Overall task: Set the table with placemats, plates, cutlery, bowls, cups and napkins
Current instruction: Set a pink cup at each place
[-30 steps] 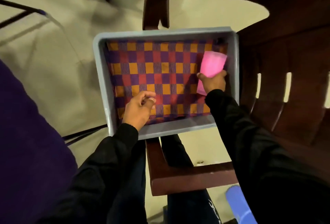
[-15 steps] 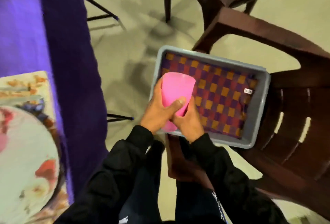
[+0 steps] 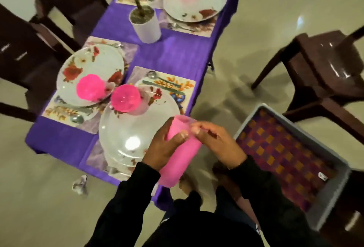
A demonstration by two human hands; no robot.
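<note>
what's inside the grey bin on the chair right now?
Only a purple and orange checked cloth lining the grey bin, with a small white tag on it. No cups or other tableware show in it. Anything beneath the cloth is covered.

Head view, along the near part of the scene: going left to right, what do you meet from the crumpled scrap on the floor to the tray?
Crumpled scrap → left hand → pink cup stack → right hand → grey tray.

Both hands together near centre — left hand curled round the pink cups, right hand pinching their far rim.
</note>
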